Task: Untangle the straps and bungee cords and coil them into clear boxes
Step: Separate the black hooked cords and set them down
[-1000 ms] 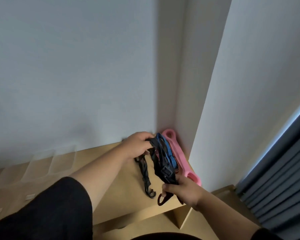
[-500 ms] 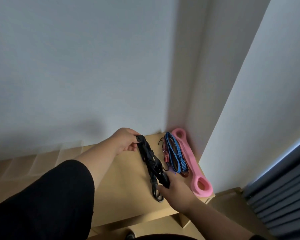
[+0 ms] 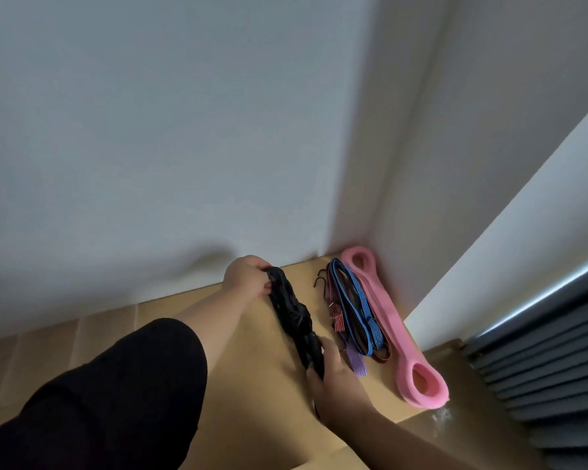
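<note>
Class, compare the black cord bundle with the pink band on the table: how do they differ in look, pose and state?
The black bundle is dark and bunched; the pink band is pale, flat and smooth, with a loop at each end. The black bundle is held at both ends, by the left hand and the right hand; the pink band lies untouched by the wall. The blue cords lie between them. Both stretch long and run the same way across the table.

Head camera, one view, facing forward and down into a room corner.
It looks from above and close behind the forearms; the wooden tabletop (image 3: 252,385) fills the lower centre, the white wall (image 3: 150,130) the upper frame, a dark curtain (image 3: 550,368) the lower right.
</note>
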### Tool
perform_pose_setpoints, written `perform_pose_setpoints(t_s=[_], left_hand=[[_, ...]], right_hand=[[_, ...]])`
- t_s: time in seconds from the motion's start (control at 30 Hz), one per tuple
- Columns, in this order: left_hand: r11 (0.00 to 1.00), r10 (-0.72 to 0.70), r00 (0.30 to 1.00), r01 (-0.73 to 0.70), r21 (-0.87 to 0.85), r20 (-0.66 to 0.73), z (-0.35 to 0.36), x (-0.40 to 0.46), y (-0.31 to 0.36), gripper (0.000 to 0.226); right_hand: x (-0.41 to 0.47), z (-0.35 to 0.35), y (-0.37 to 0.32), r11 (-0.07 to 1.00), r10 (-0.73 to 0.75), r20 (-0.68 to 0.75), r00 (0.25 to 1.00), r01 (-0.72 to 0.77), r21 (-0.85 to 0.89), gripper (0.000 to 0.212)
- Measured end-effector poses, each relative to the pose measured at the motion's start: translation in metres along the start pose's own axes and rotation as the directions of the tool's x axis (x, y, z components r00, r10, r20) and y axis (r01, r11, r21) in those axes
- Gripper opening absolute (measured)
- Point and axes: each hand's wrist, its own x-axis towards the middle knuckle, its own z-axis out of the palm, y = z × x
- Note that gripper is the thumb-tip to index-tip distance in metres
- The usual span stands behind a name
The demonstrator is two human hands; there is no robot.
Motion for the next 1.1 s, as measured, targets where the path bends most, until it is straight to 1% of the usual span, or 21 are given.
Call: perform_pose_setpoints(t_s=[0.07,0.13,0.2,0.3,0.43,0.57,0.6,0.67,0.73,0.83,0.9,0.97,1.03,1.1], left_hand=[[0.994,0.024,1.000,-0.022,0.111,-0.013,0.004,0.016,-0.010,0.017],[0.990,0.033,0.999,-0.031,0.141,-0.008,0.008,0.029,-0.021,0.019],[0.988,0.030,0.999,-0.028,0.155,-0.011,0.011,0.041,-0.030,0.026],[0.975,0.044,0.999,-0.036,0.219,-0.030,0.014,0.057,-0.040,0.034],[0.967,0.014,1.000,-0.013,0.256,-0.001,0.021,0.075,-0.052,0.027],[0.966,-0.005,1.000,0.003,0.258,0.006,0.027,0.088,-0.061,0.022],[0.964,-0.003,1.000,0.002,0.266,0.003,0.028,0.089,-0.062,0.021],[0.956,0.007,1.000,-0.006,0.294,0.000,0.028,0.091,-0.065,0.028],[0.953,0.006,1.000,-0.007,0.302,0.004,0.028,0.093,-0.068,0.026],[0.947,-0.021,1.000,0.014,0.321,0.019,0.028,0.092,-0.071,0.024],[0.919,0.013,0.999,-0.027,0.393,0.038,0.028,0.090,-0.070,0.021],[0.870,0.046,0.998,-0.059,0.489,0.039,0.027,0.086,-0.066,0.021],[0.842,0.050,0.998,-0.054,0.537,0.022,0.025,0.083,-0.066,0.018],[0.833,0.037,0.999,-0.026,0.553,-0.009,0.023,0.079,-0.068,0.029]], right_hand=[[0.008,0.006,0.001,1.000,0.026,-0.020,0.999,-0.026,0.000,0.045],[0.015,0.012,0.002,0.999,0.054,-0.055,0.997,-0.054,-0.002,0.042],[0.021,0.017,0.004,0.995,0.096,-0.081,0.992,-0.097,-0.003,0.041],[0.029,0.022,0.005,0.985,0.169,-0.051,0.984,-0.170,-0.033,0.039],[0.036,0.028,0.007,0.964,0.255,-0.032,0.966,-0.257,-0.071,0.030],[0.043,0.028,0.009,0.951,0.289,-0.032,0.957,-0.291,-0.108,0.025],[0.044,0.028,0.009,0.948,0.295,-0.028,0.955,-0.296,-0.114,0.026],[0.046,0.029,0.010,0.944,0.305,-0.020,0.952,-0.305,-0.125,0.033],[0.046,0.030,0.012,0.943,0.304,-0.007,0.953,-0.301,-0.142,0.039],[0.044,0.033,0.017,0.937,0.276,-0.015,0.961,-0.272,-0.219,0.048],[0.043,0.033,0.021,0.928,0.267,-0.024,0.963,-0.264,-0.262,0.058],[0.043,0.033,0.024,0.926,0.263,-0.005,0.965,-0.254,-0.281,0.072],[0.042,0.033,0.026,0.927,0.256,0.013,0.967,-0.242,-0.285,0.083],[0.041,0.032,0.028,0.932,0.241,0.022,0.970,-0.225,-0.286,0.089]])
